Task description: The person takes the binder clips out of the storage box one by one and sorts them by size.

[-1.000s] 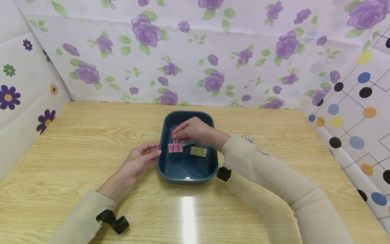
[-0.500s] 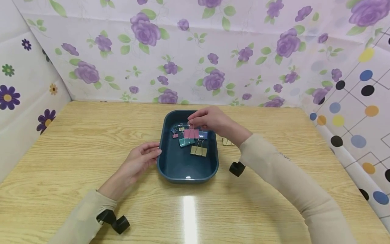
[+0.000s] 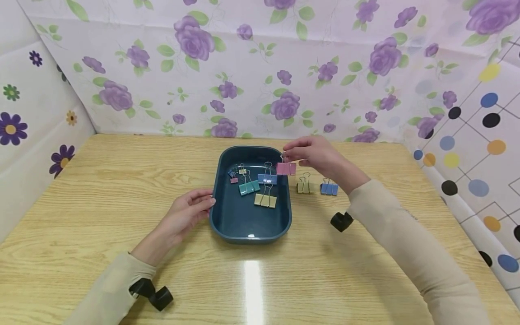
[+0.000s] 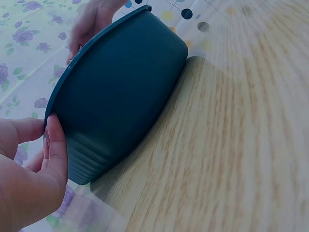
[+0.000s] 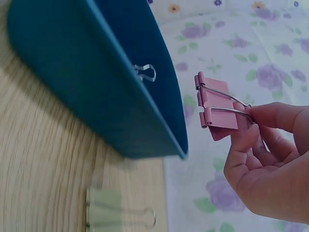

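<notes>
My right hand (image 3: pixel 317 153) pinches a pink binder clip (image 3: pixel 286 169) by its wire handles, over the right rim of a dark blue plastic bin (image 3: pixel 252 225). The right wrist view shows thumb and fingertips on the handles, the clip (image 5: pixel 217 104) apart from the bin. My left hand (image 3: pixel 188 212) holds the bin's left rim, with a finger against the outer wall in the left wrist view. Inside the bin lie a blue clip (image 3: pixel 267 179), a teal clip (image 3: pixel 249 188), a yellow clip (image 3: pixel 265 200) and several small ones, among them a pink one (image 3: pixel 234 180).
Right of the bin on the wooden table (image 3: pixel 142 171), a yellow binder clip (image 3: pixel 303 187) and a blue binder clip (image 3: pixel 329 188) stand side by side. A flowered cloth (image 3: pixel 243 67) hangs behind the table, with patterned sheets at both sides.
My right hand has lifted the pink binder clip from inside the bin and carried it right to the bin's right rim. The left hand stays in place.
</notes>
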Available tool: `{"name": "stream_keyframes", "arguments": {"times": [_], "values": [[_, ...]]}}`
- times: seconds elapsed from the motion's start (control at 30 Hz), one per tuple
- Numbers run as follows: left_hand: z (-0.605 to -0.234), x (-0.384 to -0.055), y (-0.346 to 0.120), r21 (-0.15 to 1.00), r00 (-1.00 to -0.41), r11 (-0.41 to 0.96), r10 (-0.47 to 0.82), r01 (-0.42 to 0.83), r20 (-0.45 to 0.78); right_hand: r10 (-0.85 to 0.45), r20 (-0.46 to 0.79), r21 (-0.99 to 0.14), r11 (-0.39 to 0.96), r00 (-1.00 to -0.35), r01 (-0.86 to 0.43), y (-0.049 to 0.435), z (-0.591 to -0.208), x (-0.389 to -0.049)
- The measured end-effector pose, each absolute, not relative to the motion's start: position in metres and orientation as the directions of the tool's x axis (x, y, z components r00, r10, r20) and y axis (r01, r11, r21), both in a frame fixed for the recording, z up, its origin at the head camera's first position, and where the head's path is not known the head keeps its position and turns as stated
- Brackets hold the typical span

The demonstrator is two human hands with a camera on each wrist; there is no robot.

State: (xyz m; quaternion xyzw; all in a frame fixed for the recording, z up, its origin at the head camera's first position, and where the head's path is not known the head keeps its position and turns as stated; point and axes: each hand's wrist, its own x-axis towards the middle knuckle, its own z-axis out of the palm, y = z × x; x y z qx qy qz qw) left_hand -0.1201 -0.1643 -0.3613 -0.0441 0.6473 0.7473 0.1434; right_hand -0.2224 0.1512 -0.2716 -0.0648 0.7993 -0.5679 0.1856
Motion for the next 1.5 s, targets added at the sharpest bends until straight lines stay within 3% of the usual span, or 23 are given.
{"name": "stream_keyframes", "arguments": {"times": [0.63, 0.93, 1.5], "values": [[-0.365, -0.122, -0.164, 0.955, -0.958, -0.143, 0.162, -0.260, -0.236, -0.226, -0.211, -0.905, 0.413, -0.951, 0.103, 0.238, -0.290, -0.225], [-0.365, -0.123, -0.164, 0.955, -0.959, -0.142, 0.159, -0.259, -0.236, -0.275, -0.224, -0.908, 0.408, -0.935, 0.097, 0.281, -0.302, -0.231], [-0.367, -0.123, -0.164, 0.956, -0.961, -0.155, 0.167, -0.248, -0.222, -0.254, -0.301, -0.873, 0.462, -0.919, 0.158, 0.318, -0.331, -0.225]]}}
